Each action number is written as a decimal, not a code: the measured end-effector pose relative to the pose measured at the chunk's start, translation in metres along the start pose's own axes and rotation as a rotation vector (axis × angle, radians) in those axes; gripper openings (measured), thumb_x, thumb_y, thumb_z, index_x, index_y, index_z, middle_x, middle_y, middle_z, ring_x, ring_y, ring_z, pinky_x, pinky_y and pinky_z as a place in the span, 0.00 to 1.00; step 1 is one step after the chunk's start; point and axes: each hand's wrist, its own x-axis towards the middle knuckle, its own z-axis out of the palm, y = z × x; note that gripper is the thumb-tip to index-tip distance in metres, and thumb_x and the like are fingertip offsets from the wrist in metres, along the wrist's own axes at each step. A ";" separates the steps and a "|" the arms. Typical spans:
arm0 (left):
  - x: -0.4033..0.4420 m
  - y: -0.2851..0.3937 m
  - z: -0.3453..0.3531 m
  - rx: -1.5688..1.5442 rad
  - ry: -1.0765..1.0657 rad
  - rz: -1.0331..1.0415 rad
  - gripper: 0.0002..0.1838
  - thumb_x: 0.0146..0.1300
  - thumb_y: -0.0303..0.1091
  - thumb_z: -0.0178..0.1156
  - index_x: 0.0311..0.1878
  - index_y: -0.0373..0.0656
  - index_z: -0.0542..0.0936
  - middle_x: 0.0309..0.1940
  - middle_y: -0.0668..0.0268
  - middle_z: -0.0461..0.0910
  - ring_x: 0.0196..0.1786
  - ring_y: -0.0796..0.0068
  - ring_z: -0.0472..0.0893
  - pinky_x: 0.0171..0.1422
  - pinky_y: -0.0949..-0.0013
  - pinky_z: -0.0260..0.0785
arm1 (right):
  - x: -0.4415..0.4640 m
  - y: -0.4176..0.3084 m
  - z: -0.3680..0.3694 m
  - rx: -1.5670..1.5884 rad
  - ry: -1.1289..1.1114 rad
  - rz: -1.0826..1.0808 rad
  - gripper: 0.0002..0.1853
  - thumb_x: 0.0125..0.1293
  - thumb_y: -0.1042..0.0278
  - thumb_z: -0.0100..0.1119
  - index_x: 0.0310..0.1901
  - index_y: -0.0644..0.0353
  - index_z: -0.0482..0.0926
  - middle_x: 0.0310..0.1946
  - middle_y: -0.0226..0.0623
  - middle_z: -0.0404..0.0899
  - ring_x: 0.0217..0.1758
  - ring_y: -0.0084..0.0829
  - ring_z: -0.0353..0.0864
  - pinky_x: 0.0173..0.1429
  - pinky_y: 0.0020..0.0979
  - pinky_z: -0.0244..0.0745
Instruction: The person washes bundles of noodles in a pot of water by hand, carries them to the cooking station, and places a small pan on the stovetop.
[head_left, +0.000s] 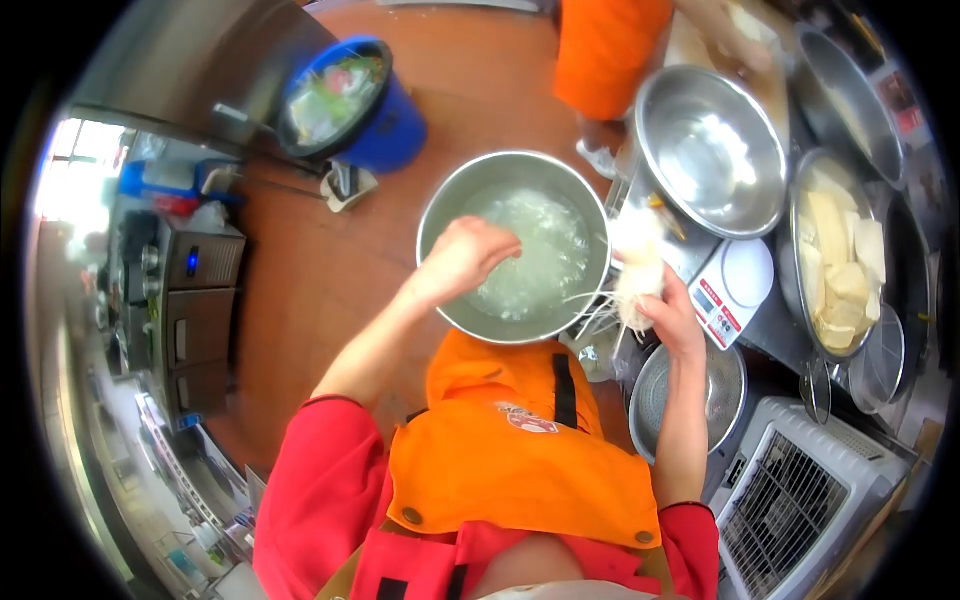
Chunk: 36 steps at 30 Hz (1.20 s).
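A large steel pot point(435, 205) of cloudy, rippling liquid stands in front of me. My left hand point(468, 255) is over the pot's left side with its fingers curled together; whatever they may hold is too small to make out. At the pot's right rim, my right hand point(672, 312) grips a bundle of pale, stringy strands point(636, 282), some of which hang loose toward the rim.
A blue bin point(390, 135) of scraps stands at the upper left. On the right are an empty steel bowl point(710, 150), a white scale point(747, 273), a bowl of pale slabs point(840, 262) and a colander point(722, 385). A person in orange point(608, 60) is at the top.
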 end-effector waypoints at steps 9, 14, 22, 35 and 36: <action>0.009 -0.004 -0.042 -0.752 0.117 -0.281 0.09 0.70 0.34 0.53 0.43 0.39 0.79 0.32 0.73 0.79 0.37 0.84 0.76 0.45 0.76 0.69 | 0.086 -0.026 0.065 0.152 -0.543 0.195 0.38 0.52 0.65 0.68 0.64 0.66 0.62 0.51 0.38 0.77 0.52 0.27 0.77 0.58 0.30 0.71; -0.029 -0.069 -0.009 -1.287 0.411 -0.413 0.08 0.70 0.35 0.53 0.39 0.43 0.78 0.30 0.75 0.76 0.34 0.85 0.74 0.41 0.80 0.68 | 0.083 -0.048 0.040 0.098 -0.384 0.147 0.33 0.54 0.64 0.67 0.60 0.66 0.66 0.48 0.40 0.78 0.48 0.31 0.80 0.53 0.32 0.76; -0.041 -0.015 -0.019 -0.968 0.140 -0.325 0.09 0.69 0.35 0.55 0.37 0.43 0.80 0.28 0.77 0.74 0.29 0.88 0.67 0.34 0.81 0.61 | 0.100 -0.079 0.048 -1.061 -0.054 0.101 0.22 0.55 0.61 0.64 0.49 0.63 0.77 0.42 0.42 0.81 0.44 0.34 0.82 0.46 0.32 0.75; 0.023 0.010 -0.011 -0.479 -0.137 -0.242 0.13 0.64 0.45 0.58 0.41 0.48 0.84 0.31 0.61 0.82 0.36 0.72 0.79 0.45 0.67 0.70 | 0.102 -0.067 0.082 -1.462 -0.217 -0.287 0.26 0.49 0.65 0.70 0.51 0.60 0.75 0.43 0.44 0.79 0.46 0.45 0.80 0.48 0.37 0.74; 0.023 0.001 -0.013 -0.398 -0.022 -0.175 0.12 0.64 0.42 0.58 0.41 0.46 0.84 0.29 0.64 0.81 0.33 0.76 0.78 0.42 0.70 0.70 | 0.101 -0.060 0.078 -1.664 -0.315 -0.250 0.26 0.49 0.65 0.70 0.51 0.59 0.76 0.43 0.45 0.79 0.46 0.45 0.79 0.48 0.38 0.74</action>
